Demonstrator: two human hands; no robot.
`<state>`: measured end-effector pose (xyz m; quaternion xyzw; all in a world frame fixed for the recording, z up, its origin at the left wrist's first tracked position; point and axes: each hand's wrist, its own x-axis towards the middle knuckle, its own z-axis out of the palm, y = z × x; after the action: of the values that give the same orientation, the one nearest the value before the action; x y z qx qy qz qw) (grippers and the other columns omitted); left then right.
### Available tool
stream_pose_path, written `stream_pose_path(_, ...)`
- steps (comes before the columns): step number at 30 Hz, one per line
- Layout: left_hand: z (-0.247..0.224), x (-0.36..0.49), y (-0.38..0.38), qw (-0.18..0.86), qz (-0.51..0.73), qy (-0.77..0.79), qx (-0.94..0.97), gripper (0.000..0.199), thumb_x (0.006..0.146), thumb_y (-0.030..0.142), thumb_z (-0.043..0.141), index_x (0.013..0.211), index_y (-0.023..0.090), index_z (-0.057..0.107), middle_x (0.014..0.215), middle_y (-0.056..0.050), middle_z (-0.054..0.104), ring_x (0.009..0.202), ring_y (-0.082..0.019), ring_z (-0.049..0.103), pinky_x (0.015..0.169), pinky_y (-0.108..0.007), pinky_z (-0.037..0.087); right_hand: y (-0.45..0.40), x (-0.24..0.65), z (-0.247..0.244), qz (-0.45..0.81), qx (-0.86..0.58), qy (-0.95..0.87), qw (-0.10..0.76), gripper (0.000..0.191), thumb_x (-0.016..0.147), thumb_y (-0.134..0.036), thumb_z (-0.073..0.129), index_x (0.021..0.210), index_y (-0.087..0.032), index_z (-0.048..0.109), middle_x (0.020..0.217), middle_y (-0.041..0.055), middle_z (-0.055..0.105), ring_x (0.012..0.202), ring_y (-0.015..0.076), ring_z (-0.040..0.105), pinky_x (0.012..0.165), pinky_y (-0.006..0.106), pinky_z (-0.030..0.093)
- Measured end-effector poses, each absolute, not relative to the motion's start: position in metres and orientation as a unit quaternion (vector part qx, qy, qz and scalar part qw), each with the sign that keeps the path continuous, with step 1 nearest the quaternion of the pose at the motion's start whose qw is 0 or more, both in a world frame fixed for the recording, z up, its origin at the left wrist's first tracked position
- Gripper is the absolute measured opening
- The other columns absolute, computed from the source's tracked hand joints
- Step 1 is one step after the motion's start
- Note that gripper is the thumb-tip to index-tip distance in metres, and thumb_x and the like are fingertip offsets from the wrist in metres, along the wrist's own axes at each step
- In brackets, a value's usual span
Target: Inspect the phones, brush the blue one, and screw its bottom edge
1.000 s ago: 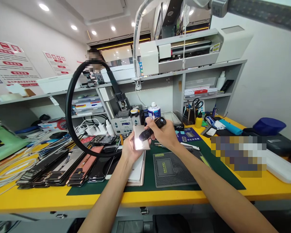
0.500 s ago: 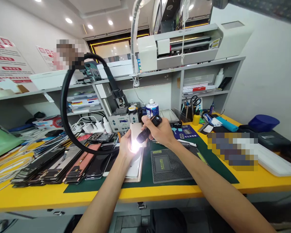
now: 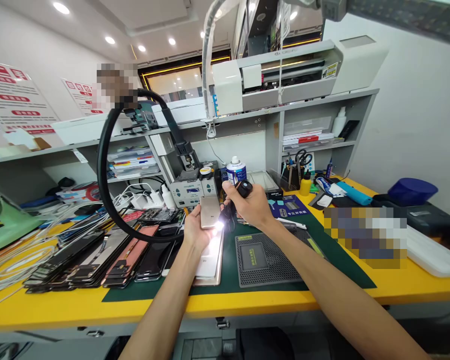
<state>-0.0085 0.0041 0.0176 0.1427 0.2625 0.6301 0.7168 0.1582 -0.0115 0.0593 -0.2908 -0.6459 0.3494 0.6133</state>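
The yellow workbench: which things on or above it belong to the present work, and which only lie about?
In use, it seems:
- gold phone, left hand
- lit black torch, right hand

Apparently just lying about:
- grey perforated mat
- spray can
- yellow bottle
- blue bowl

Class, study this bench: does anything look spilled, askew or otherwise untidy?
The white cables at the far left sprawl in loose, tangled loops over the yellow tabletop, untidy beside the stacked phone panels.
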Motion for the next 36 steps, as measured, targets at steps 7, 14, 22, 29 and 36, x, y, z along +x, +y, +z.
stream_pose_path(7, 0.007, -0.012, 0.011, 0.719, 0.642, 0.225, 0.142, 0.025, 0.097, 0.026, 0.046, 0.101, 0.012, 0.067, 0.092, -0.011, 0.075, 0.086, -0.027, 0.073, 0.084, -0.045, 0.058, -0.017, 0.159, 0.067, 0.329, -0.316, -0.61, 0.648, 0.052, 0.086, -0.062, 0.063, 0.061, -0.016, 0.067, 0.062, 0.0064, 0.069, 0.047, 0.0153, 0.061, 0.042, 0.024, 0.043)
stream_pose_path(14, 0.007, -0.011, 0.01, 0.717, 0.649, 0.207, 0.148, 0.029, 0.098, 0.03, 0.048, 0.107, 0.011, 0.067, 0.101, -0.014, 0.074, 0.096, -0.029, 0.07, 0.089, -0.048, 0.055, -0.019, 0.161, 0.074, 0.359, -0.319, -0.577, 0.66, 0.053, 0.086, -0.061, 0.063, 0.06, -0.015, 0.067, 0.063, 0.0072, 0.07, 0.038, 0.012, 0.054, 0.038, 0.023, 0.041)
stream_pose_path(22, 0.013, -0.003, 0.002, 0.723, 0.633, 0.2, 0.19, 0.028, 0.09, 0.037, 0.065, 0.1, 0.011, 0.066, 0.092, -0.012, 0.074, 0.073, -0.022, 0.07, 0.066, -0.034, 0.057, -0.024, 0.158, 0.072, 0.372, -0.317, -0.572, 0.659, 0.05, 0.084, -0.06, 0.066, 0.059, -0.017, 0.068, 0.048, 0.0042, 0.06, 0.034, 0.014, 0.051, 0.036, 0.025, 0.039)
stream_pose_path(29, 0.01, -0.001, 0.003, 0.709, 0.628, 0.274, 0.169, 0.031, 0.084, 0.042, 0.073, 0.08, 0.013, 0.062, 0.059, -0.002, 0.065, 0.043, -0.012, 0.059, 0.041, -0.02, 0.048, -0.029, 0.155, 0.076, 0.401, -0.318, -0.565, 0.647, 0.055, 0.082, -0.065, 0.065, 0.058, -0.016, 0.067, 0.049, 0.006, 0.063, 0.032, 0.0122, 0.049, 0.033, 0.023, 0.038)
stream_pose_path(36, 0.009, -0.004, 0.007, 0.7, 0.625, 0.313, 0.144, 0.028, 0.082, 0.036, 0.077, 0.078, 0.012, 0.063, 0.055, -0.001, 0.064, 0.036, -0.011, 0.056, 0.033, -0.018, 0.045, -0.03, 0.156, 0.077, 0.413, -0.315, -0.547, 0.656, 0.053, 0.081, -0.064, 0.066, 0.06, -0.015, 0.066, 0.065, 0.01, 0.072, 0.033, 0.0109, 0.05, 0.033, 0.022, 0.038)
